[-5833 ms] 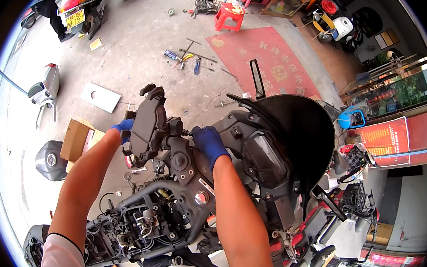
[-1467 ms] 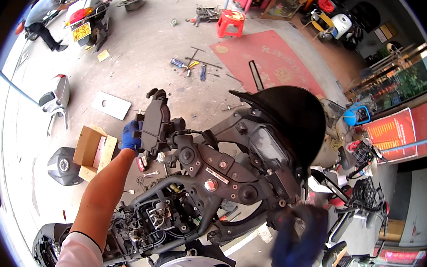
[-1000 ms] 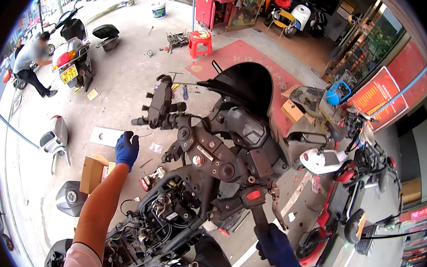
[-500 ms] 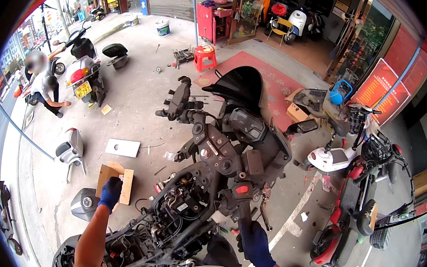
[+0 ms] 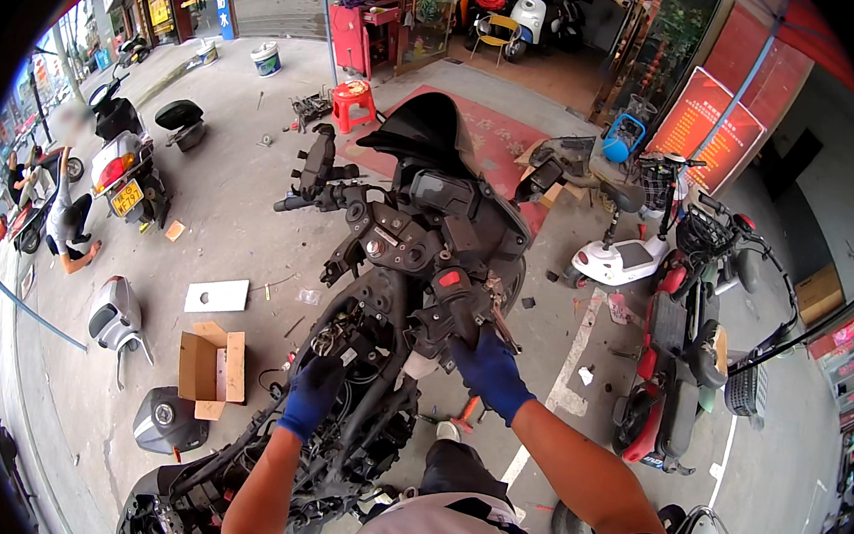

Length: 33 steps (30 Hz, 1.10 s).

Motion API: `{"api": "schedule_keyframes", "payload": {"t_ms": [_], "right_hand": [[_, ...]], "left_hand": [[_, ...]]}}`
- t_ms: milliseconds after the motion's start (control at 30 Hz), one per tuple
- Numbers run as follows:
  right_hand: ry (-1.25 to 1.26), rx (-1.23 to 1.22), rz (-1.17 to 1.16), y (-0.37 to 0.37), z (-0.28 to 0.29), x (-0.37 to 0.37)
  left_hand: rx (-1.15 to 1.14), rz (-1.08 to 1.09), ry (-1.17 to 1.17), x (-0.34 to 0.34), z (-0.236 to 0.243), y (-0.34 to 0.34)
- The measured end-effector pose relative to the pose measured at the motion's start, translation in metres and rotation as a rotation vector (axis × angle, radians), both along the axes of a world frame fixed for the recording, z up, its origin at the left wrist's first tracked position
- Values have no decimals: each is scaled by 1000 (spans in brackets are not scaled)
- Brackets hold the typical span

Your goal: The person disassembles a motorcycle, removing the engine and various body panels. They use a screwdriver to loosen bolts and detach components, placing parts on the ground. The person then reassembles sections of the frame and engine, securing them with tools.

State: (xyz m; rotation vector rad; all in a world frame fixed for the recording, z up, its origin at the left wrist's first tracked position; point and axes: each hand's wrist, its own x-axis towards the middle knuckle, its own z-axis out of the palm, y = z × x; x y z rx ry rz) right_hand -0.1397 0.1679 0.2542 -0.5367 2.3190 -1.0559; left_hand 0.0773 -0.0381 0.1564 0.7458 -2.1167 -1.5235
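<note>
A stripped black motorcycle [image 5: 385, 294] stands before me, its wiring and frame bare. My right hand [image 5: 495, 375], in a blue glove with dark fingertips, is wrapped round the right handlebar grip [image 5: 461, 320], just below a switch housing with a red switch [image 5: 450, 280]. Also gloved, my left hand [image 5: 312, 399] is over the frame behind the steering head. Its fingers are curled together, and whatever they hold is hidden. The ignition lock [image 5: 375, 247] sits in the middle of the top clamp. Ahead of the handlebars is a dark windscreen [image 5: 423, 136].
Left of the motorcycle lie an open cardboard box [image 5: 196, 369], a dark tank cover [image 5: 170, 423], a grey body panel [image 5: 118, 315] and a white board [image 5: 216, 296]. Scooters, including a white one [image 5: 620, 260], stand right. A person [image 5: 72, 219] crouches far left near a parked scooter [image 5: 126, 168].
My left hand has moved right, from over the cardboard box to the motorcycle's frame. My right hand stays at the handlebar grip. The view has shifted, and the crouching person has moved slightly.
</note>
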Motion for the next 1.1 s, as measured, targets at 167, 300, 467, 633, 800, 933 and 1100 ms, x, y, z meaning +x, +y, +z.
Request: {"api": "schedule_keyframes", "payload": {"t_ms": [167, 300, 467, 633, 800, 933, 1100], "right_hand": [[327, -186, 73, 9, -31, -7], [550, -457, 64, 8, -67, -12], [107, -622, 479, 89, -37, -60], [213, -415, 393, 205, -89, -207], [575, -92, 361, 302, -180, -339], [533, -135, 487, 277, -187, -384], [373, -102, 585, 214, -160, -433]], "left_hand": [[-165, -79, 64, -69, 57, 42], [-285, -21, 138, -143, 88, 64], [-415, 136, -63, -194, 119, 107], [-651, 289, -375, -212, 125, 169], [-819, 523, -536, -255, 116, 215], [-625, 771, -573, -252, 113, 222], [-727, 949, -825, -254, 99, 216]]}}
